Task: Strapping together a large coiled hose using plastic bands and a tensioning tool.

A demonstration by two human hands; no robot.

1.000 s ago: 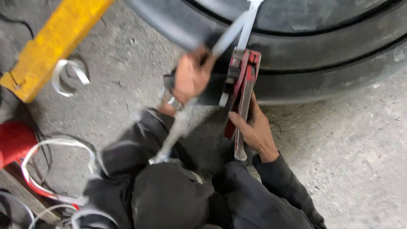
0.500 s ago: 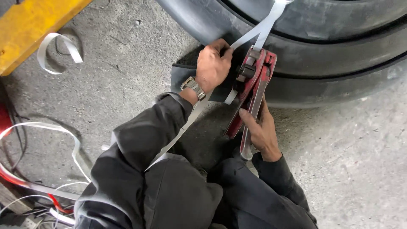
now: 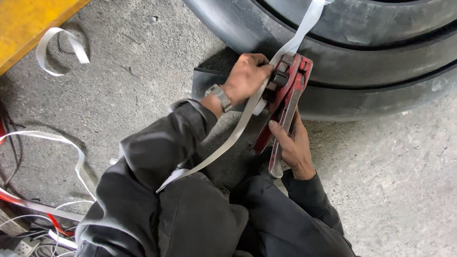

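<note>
Two hands work a red strapping tensioner [image 3: 284,102], long axis steeply diagonal, head against the tyre stack [image 3: 362,62]; right hand [image 3: 293,145] clasps its handle, left hand [image 3: 247,76] pinches white strap [image 3: 223,145]. Concrete floor [image 3: 395,176] below.

No packages, labels, signs or screens show anywhere in this view, from the upper left of the frame to the lower right.
</note>
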